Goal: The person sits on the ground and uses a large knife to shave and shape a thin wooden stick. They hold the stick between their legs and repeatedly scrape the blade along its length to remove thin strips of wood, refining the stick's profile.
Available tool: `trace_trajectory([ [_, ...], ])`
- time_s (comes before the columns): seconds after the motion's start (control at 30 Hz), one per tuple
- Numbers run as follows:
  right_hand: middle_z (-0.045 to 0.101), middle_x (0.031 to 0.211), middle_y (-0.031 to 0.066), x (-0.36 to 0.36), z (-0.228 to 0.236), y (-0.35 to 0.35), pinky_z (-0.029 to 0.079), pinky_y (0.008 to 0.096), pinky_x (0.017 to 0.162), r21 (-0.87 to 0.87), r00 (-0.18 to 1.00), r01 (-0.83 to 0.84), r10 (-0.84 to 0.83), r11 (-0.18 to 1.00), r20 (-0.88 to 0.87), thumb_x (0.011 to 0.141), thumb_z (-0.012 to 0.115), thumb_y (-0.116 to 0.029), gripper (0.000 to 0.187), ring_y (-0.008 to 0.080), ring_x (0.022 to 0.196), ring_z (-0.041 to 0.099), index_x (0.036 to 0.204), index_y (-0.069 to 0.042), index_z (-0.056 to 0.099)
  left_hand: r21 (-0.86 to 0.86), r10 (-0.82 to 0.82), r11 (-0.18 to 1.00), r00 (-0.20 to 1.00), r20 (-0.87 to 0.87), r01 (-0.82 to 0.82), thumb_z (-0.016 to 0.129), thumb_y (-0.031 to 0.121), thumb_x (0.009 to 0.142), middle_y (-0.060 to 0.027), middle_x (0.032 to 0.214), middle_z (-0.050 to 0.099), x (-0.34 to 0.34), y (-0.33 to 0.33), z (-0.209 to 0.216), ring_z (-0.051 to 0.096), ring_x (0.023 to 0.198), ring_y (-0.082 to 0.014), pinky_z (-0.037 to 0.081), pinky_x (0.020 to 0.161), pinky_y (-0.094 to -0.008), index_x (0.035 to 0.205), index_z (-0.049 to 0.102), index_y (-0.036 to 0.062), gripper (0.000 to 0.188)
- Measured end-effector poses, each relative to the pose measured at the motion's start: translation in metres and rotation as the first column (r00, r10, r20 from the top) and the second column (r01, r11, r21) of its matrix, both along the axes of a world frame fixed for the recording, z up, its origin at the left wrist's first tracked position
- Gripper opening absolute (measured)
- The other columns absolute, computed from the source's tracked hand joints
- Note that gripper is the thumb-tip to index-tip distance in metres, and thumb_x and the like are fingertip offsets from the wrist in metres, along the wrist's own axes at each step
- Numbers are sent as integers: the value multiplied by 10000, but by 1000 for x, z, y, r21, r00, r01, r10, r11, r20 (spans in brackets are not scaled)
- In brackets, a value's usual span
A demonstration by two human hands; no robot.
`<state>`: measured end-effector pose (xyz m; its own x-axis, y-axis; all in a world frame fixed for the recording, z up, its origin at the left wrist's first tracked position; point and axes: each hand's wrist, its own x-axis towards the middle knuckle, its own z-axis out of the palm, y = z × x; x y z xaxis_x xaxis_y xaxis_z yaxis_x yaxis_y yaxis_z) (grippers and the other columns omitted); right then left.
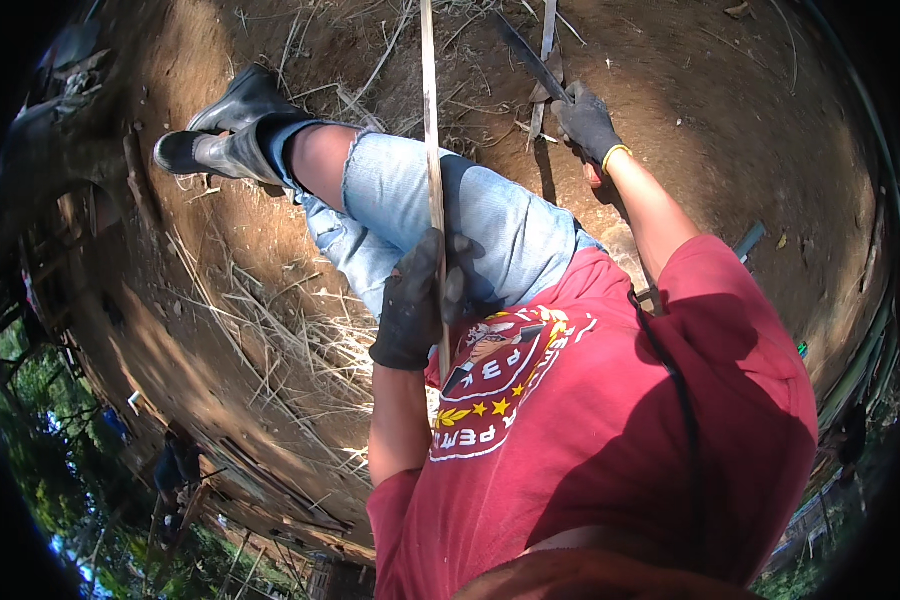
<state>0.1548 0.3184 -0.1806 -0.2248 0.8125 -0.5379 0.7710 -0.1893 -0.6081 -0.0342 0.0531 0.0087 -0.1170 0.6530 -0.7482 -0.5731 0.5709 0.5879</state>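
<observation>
My left hand (pixel 415 300), in a dark glove, is closed round a long, pale strip of split bamboo (pixel 431 130). The strip runs from my shirt front across my jeans and out past the upper edge of the view. Out to the right, my right hand (pixel 587 122), gloved too, grips a machete (pixel 532 60). Its dark blade points up and left, apart from the strip, and a bit of reddish handle shows below the hand. Another pale strip (pixel 549 30) lies on the ground beside the blade, partly hidden.
My legs stretch to the left in jeans (pixel 400 180), ending in dark rubber boots (pixel 220 150). Thin shavings (pixel 290 340) litter the brown dirt ground (pixel 730 110). Long green stalks (pixel 875 350) lie along the right rim; leafy plants (pixel 50 450) show at lower left.
</observation>
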Motion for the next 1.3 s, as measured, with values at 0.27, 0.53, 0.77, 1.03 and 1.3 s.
trace_trajectory([
  [0.27,642,962,87,2,88,-10,570,289,604,-310,547,50,-285,950,-787,941,545,-127,599,144,676,661,1508,-107,354,4,131,991,957,260,-137,432,494,1038,31,587,490,-5,0,-10,403,450,-61,310,423,-205,998,602,56,472],
  [0.53,575,821,62,-31,134,-50,509,338,638,343,630,-451,566,824,-531,983,584,-371,560,189,724,611,1483,-156,453,-67,113,992,993,42,-110,521,444,1020,49,612,499,8,8,3,406,460,-42,321,425,-192,954,611,64,396],
  [0.77,559,830,105,-30,153,-91,483,421,628,586,462,-717,887,378,-7,937,596,-402,473,282,731,600,1402,-326,555,-112,218,968,973,-73,-225,577,353,1010,28,601,513,24,3,5,412,451,-56,325,423,-210,941,607,76,287],
  [1.03,591,899,127,-33,154,-78,514,441,662,512,401,-818,898,262,180,983,469,-512,457,298,809,641,1377,-298,556,-148,252,950,955,-156,-275,563,302,1021,33,561,494,39,-8,7,375,410,-50,279,387,-227,889,579,75,263],
  [1.3,592,898,110,-37,103,16,526,433,711,602,697,-654,676,458,242,995,512,-428,391,303,822,644,1341,-261,589,-233,197,944,966,-168,-233,542,315,1032,34,546,465,47,-30,21,374,424,-49,274,400,-218,889,570,84,273],
])
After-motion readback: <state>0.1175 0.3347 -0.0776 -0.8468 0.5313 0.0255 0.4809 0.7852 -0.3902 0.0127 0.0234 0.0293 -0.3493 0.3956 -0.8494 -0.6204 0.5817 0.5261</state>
